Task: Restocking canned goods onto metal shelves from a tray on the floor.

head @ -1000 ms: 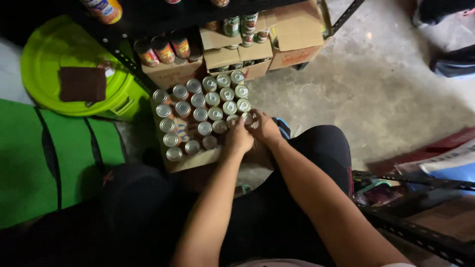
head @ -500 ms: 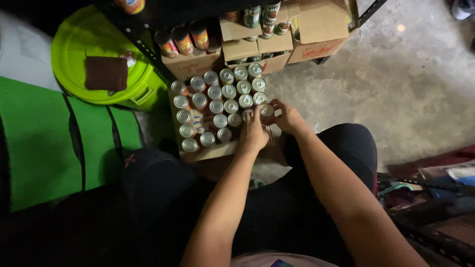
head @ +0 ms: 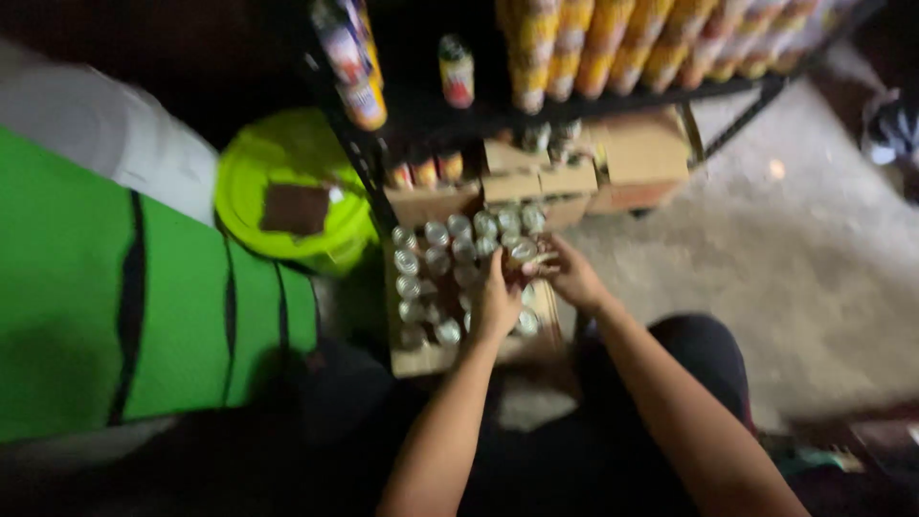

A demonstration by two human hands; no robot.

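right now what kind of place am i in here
Probably a shop stockroom or storage corner. Dark metal shelving holds rows of yellow-labelled bottles, cardboard cartons sit below on bare concrete floor, and both hands work over an open carton of cans.

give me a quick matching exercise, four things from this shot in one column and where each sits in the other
Things:
1. green round lid
2. brown square piece
3. can
4. cardboard tray

Places:
a. on the floor before the person's knees
b. between the left hand and right hand
c. left of the shelf post
d. on top of the lid

Pairs: 1-c, 2-d, 3-b, 4-a
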